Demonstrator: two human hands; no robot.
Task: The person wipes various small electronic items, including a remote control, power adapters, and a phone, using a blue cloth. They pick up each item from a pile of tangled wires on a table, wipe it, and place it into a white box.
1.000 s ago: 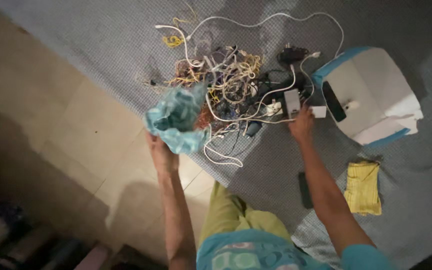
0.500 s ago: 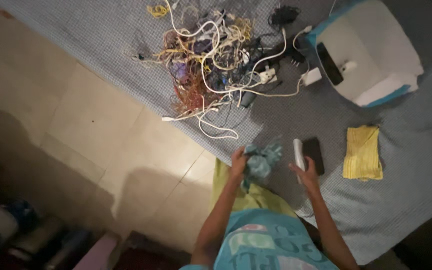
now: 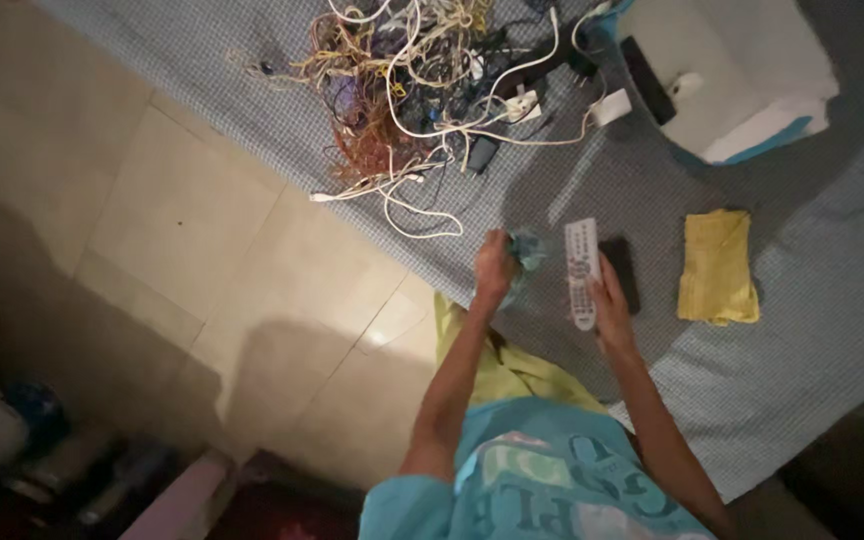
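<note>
- We find the left hand [image 3: 495,268] closed around a crumpled teal cloth [image 3: 525,252], which bunches out to the right of the fist.
- We find the right hand [image 3: 612,300] gripping a white remote control [image 3: 581,272] along its right edge; the remote points up and away from the person, its button face turned to the camera.
- The two hands are held apart; cloth and remote sit just beside each other, and we cannot tell whether they touch.
- Both hands are held over the near edge of a bed covered in a grey checked sheet [image 3: 802,380].
- A dark flat device [image 3: 620,272] lies on the sheet directly behind the remote and the right hand.
- A folded yellow cloth [image 3: 717,267] lies on the sheet to the right of the dark device, apart from it.
- A tangle of white, yellow and dark cables and chargers [image 3: 422,90] occupies the far part of the sheet, well apart from the hands.
- A white box with blue edges [image 3: 742,70] sits at the upper right, with a black remote-like item [image 3: 648,80] on it.
- A tiled floor [image 3: 182,230] shows to the left of the bed.
</note>
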